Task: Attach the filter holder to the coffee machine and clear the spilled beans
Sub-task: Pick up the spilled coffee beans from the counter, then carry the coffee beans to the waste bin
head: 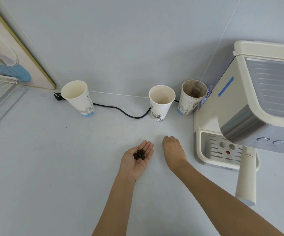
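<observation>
At nine o'clock a wire rack (pixel 0 101) lies flat on the white counter (pixel 52 167), with a framed picture (pixel 10 53) leaning on the wall behind it. Three paper cups stand along the back wall: the left cup (pixel 78 97) at eleven o'clock, the middle cup (pixel 160 102) at twelve, and the stained cup (pixel 191 96) just beside the coffee machine (pixel 250 103). A black power cord (pixel 125 113) runs behind them from one plug (pixel 58 96).

The left hand (pixel 137 159) lies palm up and spread flat, cradling a small heap of coffee beans (pixel 139 155). Near it, the right hand (pixel 172 149) rests knuckles up with fingers curled under; whether it grips anything cannot be told.

At three o'clock the filter holder (pixel 246 178) sits under the machine, handle pointing toward the viewer over the drip tray (pixel 217 149).
</observation>
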